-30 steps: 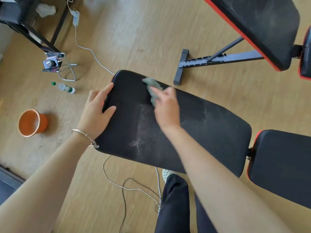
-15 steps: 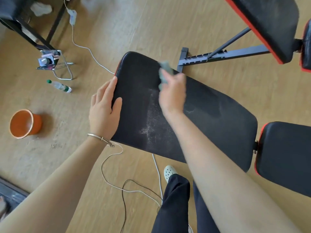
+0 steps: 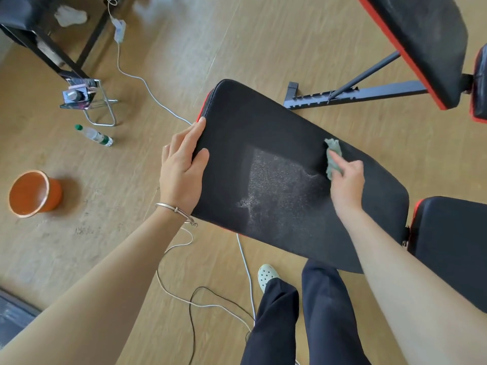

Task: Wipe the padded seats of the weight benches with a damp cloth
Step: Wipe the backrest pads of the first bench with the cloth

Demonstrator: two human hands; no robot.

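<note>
Cloth lies partly hidden under the right hand.

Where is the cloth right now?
In the head view, the cloth is held in the right hand, on the far edge of the near bench pad, just right of its pale dusty patch.
</note>
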